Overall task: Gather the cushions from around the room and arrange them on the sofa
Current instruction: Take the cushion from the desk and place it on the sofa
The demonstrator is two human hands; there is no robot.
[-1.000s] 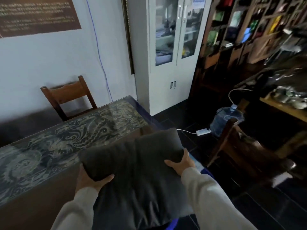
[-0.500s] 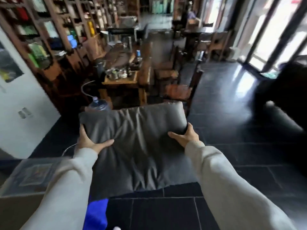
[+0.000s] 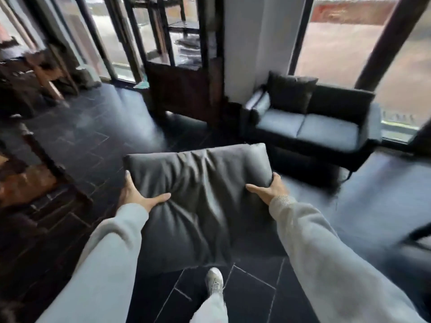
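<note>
The view has swung from the dining furniture to the sofa (image 3: 310,127), now far right with one cushion (image 3: 290,93) already propped at its left end. Left hand (image 3: 137,194) and right hand (image 3: 270,190) clamp the carried grey cushion (image 3: 198,194) at its sides, near centre; delivery appears imminent.

A: Which furnishings stand at rear centre?
B: A dark wooden shelf cabinet (image 3: 184,73) beside a white pillar (image 3: 242,43).
A: And underfoot?
B: Black floor tiles (image 3: 247,297); large windows (image 3: 338,38) line the far wall.
</note>
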